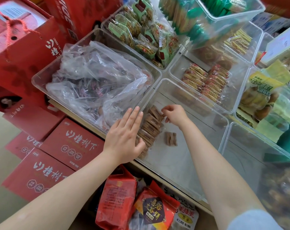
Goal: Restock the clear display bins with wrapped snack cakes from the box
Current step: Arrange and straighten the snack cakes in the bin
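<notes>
A clear display bin (187,90) in the middle holds a row of brown wrapped snack cakes (151,128) standing on edge along its left wall. One more brown cake (170,138) lies flat on the bin floor beside the row. My left hand (126,136) lies flat with straight fingers against the near end of the row, its thumb touching the cakes. My right hand (174,113) has curled fingers pinching the far end of the row. The box the cakes come from is not clearly in view.
Left of the bin stands another clear bin with a crumpled plastic bag (97,80) of dark snacks. Further bins hold green-wrapped snacks (141,30), red-and-yellow packs (205,80) and yellow bags (264,97). Red cartons (71,146) stack at left; red snack bags (117,196) sit below the shelf edge.
</notes>
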`<state>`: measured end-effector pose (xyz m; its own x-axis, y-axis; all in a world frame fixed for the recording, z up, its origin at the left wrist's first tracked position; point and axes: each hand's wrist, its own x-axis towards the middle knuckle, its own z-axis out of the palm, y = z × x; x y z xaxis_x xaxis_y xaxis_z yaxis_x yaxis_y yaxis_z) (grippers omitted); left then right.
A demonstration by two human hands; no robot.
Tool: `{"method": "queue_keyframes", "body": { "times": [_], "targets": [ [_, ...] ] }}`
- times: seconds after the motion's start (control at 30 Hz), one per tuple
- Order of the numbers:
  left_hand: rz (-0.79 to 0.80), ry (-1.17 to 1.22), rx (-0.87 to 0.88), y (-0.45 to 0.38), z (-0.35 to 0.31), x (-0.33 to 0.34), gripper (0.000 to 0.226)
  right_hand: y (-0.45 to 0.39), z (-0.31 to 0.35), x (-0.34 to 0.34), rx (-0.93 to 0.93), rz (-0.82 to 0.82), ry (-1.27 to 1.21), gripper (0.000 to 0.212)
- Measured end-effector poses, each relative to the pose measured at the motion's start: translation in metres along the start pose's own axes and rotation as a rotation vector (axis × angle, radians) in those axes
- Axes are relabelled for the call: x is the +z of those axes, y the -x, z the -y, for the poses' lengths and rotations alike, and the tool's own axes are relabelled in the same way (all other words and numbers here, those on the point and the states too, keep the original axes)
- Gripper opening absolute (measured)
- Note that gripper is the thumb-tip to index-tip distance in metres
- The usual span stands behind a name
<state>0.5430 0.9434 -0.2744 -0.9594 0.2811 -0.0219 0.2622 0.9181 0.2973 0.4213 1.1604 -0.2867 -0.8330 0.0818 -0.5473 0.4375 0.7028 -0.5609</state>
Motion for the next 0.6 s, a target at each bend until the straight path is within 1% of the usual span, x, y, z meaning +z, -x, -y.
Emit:
{"method": "queue_keyframes", "body": {
  "times": [0.1, 0.23, 0.3, 0.37, 0.5, 0.57, 0.6],
  "targets": [
    [0.002, 0.003, 0.001, 0.000, 0.000, -0.001, 0.082, -0.015, 0.009, 0.002, 0.018, 0.015, 0.095, 0.013],
    [0.004, 0.016, 0.002, 0.000, 0.000, 0.001, 0.082, -0.007, 0.005, 0.006, 0.018, 0.132, 0.210, 0.026],
    [0.002, 0.023, 0.002, 0.000, 0.000, 0.001, 0.082, 0.001, -0.001, 0.008, -0.015, 0.153, 0.208, 0.028],
    [0.007, 0.023, 0.006, 0.000, 0.000, 0.001, 0.082, 0.005, -0.007, 0.009, -0.044, 0.135, 0.168, 0.029],
    [0.040, 0.013, 0.004, 0.000, -0.001, -0.002, 0.082, 0.007, -0.007, 0.015, -0.114, 0.139, 0.109, 0.041],
    [0.050, 0.004, 0.008, -0.001, -0.001, -0.002, 0.082, 0.007, -0.007, 0.027, -0.114, 0.155, 0.112, 0.040],
    [0.054, -0.006, 0.012, -0.001, -0.001, -0.003, 0.083, 0.007, -0.009, 0.033, -0.098, 0.131, 0.132, 0.040]
  ]
}}
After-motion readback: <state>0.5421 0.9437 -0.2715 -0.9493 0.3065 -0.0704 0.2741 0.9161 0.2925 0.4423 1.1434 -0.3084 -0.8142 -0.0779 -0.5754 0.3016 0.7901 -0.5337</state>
